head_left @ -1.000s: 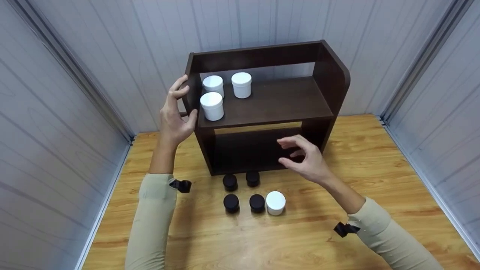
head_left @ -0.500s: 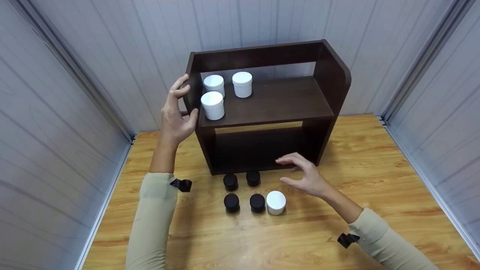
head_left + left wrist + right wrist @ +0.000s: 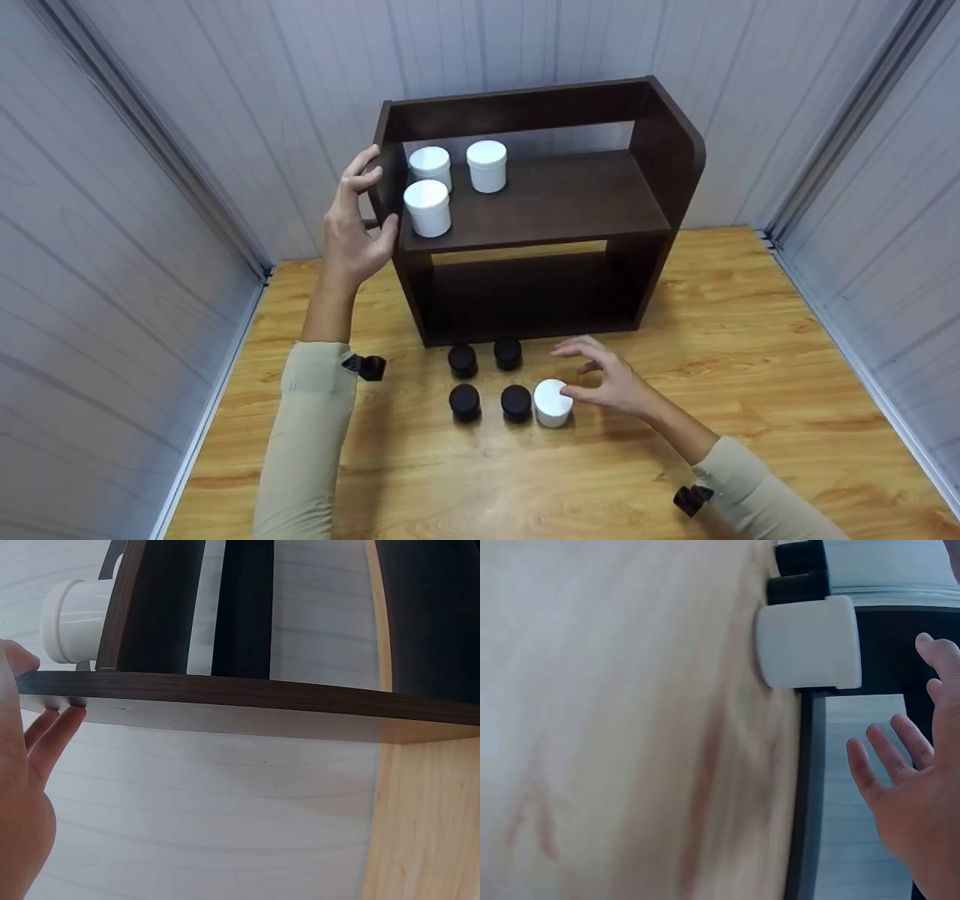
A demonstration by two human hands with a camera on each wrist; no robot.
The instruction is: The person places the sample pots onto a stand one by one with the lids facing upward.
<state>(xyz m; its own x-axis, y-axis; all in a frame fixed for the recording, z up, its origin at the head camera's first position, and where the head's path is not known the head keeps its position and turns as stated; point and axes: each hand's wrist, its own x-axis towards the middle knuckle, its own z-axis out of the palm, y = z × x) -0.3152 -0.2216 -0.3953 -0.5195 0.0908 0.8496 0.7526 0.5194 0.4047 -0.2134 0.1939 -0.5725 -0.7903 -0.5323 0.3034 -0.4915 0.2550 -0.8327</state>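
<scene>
At the left end of a dark brown two-tier shelf, my left hand holds the upright side panel, thumb on one side and fingers on the other. My right hand hovers over the floor with fingers spread and slightly bent, holding nothing. Its thumb overlaps the lid of a lone white jar in the head view. In the right wrist view that white jar lies beyond the fingertips. Immediately left of it stands a small black jar.
More black jars stand in front of the shelf, two of them close to its base. On the upper tier, three white jars are grouped at the left. Pale panel walls enclose the wood-patterned surface.
From in front of the lower compartment, my right hand has come down and toward me to the white jar. My left hand keeps its hold on the shelf's side.
</scene>
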